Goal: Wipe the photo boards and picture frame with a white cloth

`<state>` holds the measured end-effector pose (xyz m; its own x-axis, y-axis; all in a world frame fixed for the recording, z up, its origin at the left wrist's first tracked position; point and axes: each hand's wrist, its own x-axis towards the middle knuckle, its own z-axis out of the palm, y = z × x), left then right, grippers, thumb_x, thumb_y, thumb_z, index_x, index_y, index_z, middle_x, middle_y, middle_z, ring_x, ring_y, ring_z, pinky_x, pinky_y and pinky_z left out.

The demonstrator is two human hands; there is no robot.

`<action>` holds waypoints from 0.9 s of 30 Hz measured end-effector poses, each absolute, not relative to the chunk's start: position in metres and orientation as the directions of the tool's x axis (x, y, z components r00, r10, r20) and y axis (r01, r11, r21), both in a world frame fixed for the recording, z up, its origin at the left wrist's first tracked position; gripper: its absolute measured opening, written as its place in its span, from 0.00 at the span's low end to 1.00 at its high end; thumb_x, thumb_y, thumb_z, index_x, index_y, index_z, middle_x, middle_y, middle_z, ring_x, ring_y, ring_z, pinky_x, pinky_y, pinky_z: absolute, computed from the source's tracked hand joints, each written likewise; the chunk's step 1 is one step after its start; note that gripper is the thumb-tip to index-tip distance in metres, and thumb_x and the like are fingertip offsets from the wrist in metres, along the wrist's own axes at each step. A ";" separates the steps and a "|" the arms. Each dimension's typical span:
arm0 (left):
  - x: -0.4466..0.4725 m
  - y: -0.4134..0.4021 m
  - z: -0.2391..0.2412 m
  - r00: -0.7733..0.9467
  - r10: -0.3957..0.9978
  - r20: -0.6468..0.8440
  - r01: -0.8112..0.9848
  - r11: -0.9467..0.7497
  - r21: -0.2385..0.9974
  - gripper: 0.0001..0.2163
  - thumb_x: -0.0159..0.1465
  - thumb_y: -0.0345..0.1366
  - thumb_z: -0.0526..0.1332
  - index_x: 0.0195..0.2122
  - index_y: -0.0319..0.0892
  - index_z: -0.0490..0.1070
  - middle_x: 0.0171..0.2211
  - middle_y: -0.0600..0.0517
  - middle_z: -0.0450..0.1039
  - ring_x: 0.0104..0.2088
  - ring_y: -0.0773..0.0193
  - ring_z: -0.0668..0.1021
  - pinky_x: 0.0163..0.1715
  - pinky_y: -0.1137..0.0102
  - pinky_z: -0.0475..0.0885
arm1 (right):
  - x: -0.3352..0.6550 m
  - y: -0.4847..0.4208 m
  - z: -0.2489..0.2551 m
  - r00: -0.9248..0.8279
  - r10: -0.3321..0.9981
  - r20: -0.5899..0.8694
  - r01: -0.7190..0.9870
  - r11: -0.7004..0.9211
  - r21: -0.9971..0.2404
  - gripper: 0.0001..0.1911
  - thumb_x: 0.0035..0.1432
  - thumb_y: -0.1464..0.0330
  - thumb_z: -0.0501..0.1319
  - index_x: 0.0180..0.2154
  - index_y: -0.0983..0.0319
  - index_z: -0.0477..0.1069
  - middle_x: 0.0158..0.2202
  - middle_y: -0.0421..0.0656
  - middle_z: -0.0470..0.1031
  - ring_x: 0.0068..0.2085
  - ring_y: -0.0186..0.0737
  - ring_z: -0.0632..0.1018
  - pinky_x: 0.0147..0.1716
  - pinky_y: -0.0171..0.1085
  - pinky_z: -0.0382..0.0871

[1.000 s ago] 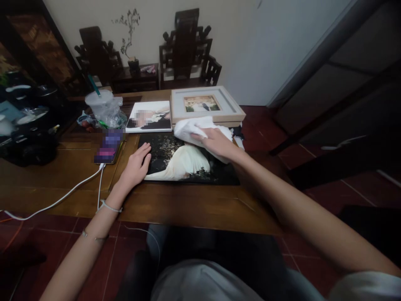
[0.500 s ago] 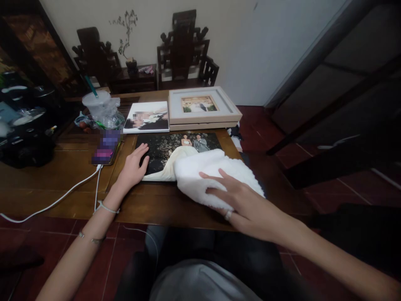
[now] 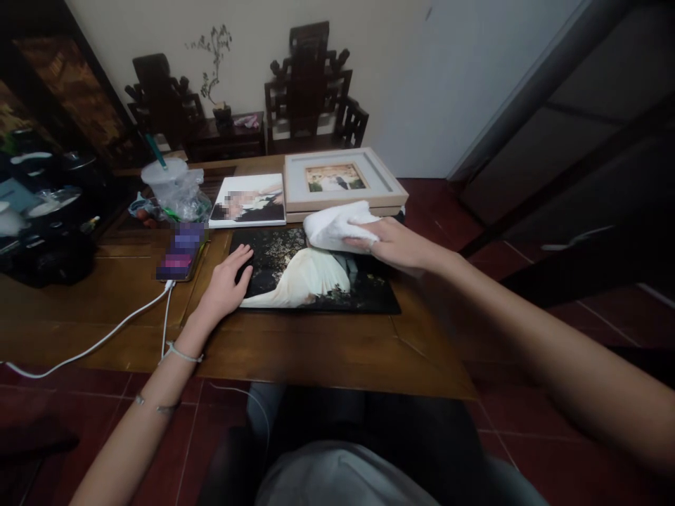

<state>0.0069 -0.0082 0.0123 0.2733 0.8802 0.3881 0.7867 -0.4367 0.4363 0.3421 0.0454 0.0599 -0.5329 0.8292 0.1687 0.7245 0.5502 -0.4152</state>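
A dark wedding photo panel (image 3: 316, 277) lies flat on the wooden table (image 3: 327, 351), a long pale gown across its middle. My left hand (image 3: 229, 280) rests with outstretched fingers on the panel's left edge. In my right hand (image 3: 387, 242) is a white towel (image 3: 337, 225), gripped and bunched over the panel's upper right part. The towel covers the upper bodies of the pictured couple. Some of my right fingers are hidden in its folds.
Behind the panel lie a smaller white-edged photo (image 3: 247, 200) and a pale wooden picture frame (image 3: 342, 176). To the left are a phone (image 3: 182, 253) with a white cable (image 3: 105, 334), a plastic cup (image 3: 166, 176) with a straw, and a black camera (image 3: 47, 246).
My right hand has carried the towel from the panel's lower right up to its upper right edge, uncovering the lower right part. My left hand stays in place.
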 end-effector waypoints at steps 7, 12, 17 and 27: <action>0.007 -0.007 0.011 0.272 0.876 0.397 0.787 -0.440 0.432 0.18 0.69 0.37 0.52 0.55 0.36 0.72 0.61 0.40 0.69 0.64 0.53 0.69 0.64 0.50 0.62 | 0.332 0.041 0.054 -0.523 0.830 0.193 0.763 0.557 -0.329 0.20 0.66 0.63 0.49 0.50 0.60 0.73 0.46 0.52 0.79 0.49 0.61 0.76 0.50 0.57 0.67; 0.008 -0.007 0.011 0.263 0.880 0.396 0.792 -0.432 0.432 0.18 0.68 0.36 0.52 0.55 0.37 0.72 0.61 0.40 0.69 0.64 0.53 0.69 0.64 0.50 0.62 | 0.333 -0.024 0.043 -0.594 0.784 0.180 0.726 0.619 -0.301 0.21 0.60 0.70 0.49 0.50 0.61 0.74 0.56 0.56 0.73 0.55 0.64 0.74 0.51 0.64 0.67; 0.008 -0.006 0.010 0.261 0.878 0.400 0.790 -0.433 0.435 0.18 0.68 0.36 0.52 0.56 0.39 0.72 0.61 0.42 0.69 0.64 0.53 0.69 0.64 0.48 0.62 | 0.339 -0.095 0.046 -0.685 0.706 0.179 0.630 0.698 -0.341 0.26 0.45 0.75 0.54 0.46 0.56 0.75 0.62 0.49 0.70 0.64 0.59 0.67 0.60 0.63 0.61; 0.007 -0.006 0.010 0.277 0.877 0.393 0.781 -0.444 0.440 0.18 0.69 0.37 0.52 0.56 0.37 0.72 0.61 0.40 0.69 0.64 0.52 0.68 0.64 0.49 0.62 | 0.312 -0.050 0.077 -0.699 0.712 0.066 0.652 0.672 -0.351 0.20 0.60 0.71 0.51 0.50 0.56 0.75 0.47 0.48 0.79 0.49 0.56 0.78 0.50 0.54 0.70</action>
<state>0.0069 -0.0057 0.0097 0.2772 0.8769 0.3927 0.7810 -0.4437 0.4396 0.3117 -0.0496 0.0767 -0.6986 0.7125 0.0660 0.6520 0.6719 -0.3513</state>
